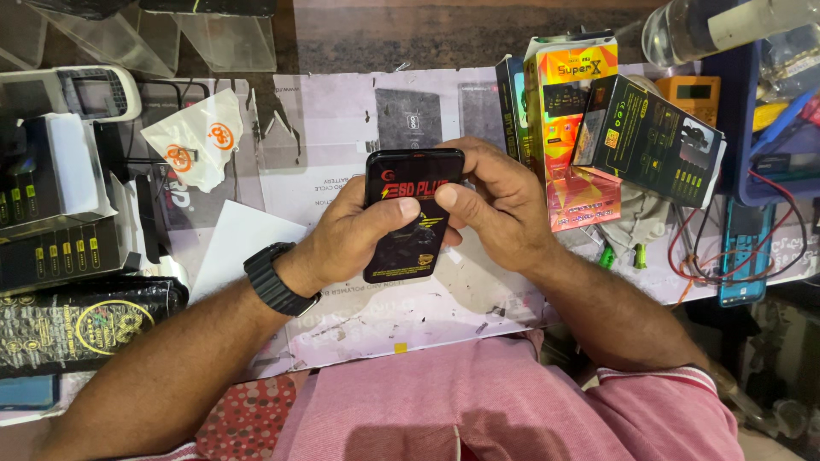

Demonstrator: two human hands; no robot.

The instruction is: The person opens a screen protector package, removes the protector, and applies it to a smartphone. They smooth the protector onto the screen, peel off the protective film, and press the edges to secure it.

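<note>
Holding one black phone-shaped slab (412,218) with red and yellow print, both hands clamp it above the middle of the pale work mat (359,111): left hand (354,239) wraps its left edge with the thumb across the face, right hand (495,205) grips the top-right edge, thumb tip almost meeting the left one. Open room is only the bare mat strip above and below the hands. Left edge is crowded by stacked black boxes (51,256) and one white bag (198,141); right edge by three upright printed boxes (581,128) and a tangle of red wires (726,256).
</note>
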